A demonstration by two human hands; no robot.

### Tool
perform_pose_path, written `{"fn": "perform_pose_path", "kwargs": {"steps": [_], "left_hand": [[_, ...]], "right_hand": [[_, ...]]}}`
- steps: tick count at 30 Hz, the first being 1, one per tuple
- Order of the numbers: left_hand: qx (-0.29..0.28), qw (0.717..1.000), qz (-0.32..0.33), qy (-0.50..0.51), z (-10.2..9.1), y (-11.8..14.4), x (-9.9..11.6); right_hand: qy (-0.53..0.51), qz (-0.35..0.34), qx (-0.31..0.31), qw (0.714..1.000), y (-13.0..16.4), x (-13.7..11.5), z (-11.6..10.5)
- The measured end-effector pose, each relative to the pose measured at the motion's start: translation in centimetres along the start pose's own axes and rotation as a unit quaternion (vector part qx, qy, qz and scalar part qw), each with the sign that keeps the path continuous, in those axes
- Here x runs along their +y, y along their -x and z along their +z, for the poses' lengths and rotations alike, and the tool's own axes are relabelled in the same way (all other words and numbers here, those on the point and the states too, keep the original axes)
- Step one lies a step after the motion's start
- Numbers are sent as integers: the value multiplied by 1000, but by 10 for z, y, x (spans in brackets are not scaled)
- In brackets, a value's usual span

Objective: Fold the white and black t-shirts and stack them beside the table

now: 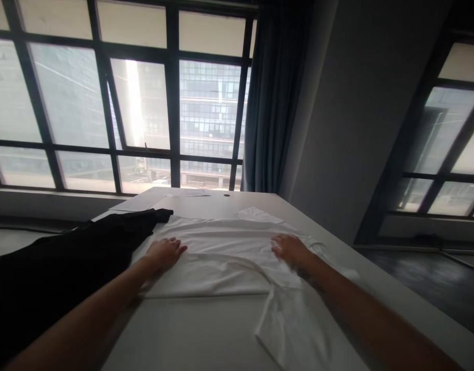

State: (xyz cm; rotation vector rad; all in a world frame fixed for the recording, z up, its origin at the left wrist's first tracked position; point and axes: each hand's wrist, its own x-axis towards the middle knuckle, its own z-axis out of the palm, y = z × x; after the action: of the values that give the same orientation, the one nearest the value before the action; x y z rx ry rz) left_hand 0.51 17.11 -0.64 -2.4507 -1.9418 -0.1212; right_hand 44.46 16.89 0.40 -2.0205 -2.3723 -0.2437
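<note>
We press our left hand (165, 253) and right hand (291, 250) flat, fingers spread and grasping nothing, on the white shirt (225, 257) mid-tabletop (190, 335); a black garment (66, 263) lies left. We judge this smoothing mid-fold; next, its near-right sleeve needs folding in.

No text, label, brand or number can be read anywhere. The papers (144, 202) at the far end of the table, left of the frame's centre, are too small and pale to show any writing.

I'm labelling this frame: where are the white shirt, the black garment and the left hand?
white shirt (225, 257), head view, flat middle panel.
black garment (66, 268), head view, its middle.
left hand (165, 253), head view, back of hand.
</note>
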Motion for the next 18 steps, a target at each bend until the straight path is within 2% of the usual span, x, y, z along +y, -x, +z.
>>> {"fn": "perform_pose_path", "kwargs": {"steps": [3,6,9,12,15,18], "left_hand": [[-17,1000,24,10,-14,35,-16],[-4,1000,20,15,-27,64,-25],[29,999,24,26,-38,90,-26],[46,994,68,68,-48,120,-30],[4,980,108,169,-57,151,-45],[-77,958,98,259,-62,173,-62]], "right_hand": [[-66,-11,-21,998,53,19,-8],[-130,16,-21,991,95,38,-16],[-180,48,-44,982,125,52,-18],[-206,58,-102,971,147,66,-12],[-219,96,-148,960,162,85,-6],[-236,118,-165,950,169,104,-3]]}}
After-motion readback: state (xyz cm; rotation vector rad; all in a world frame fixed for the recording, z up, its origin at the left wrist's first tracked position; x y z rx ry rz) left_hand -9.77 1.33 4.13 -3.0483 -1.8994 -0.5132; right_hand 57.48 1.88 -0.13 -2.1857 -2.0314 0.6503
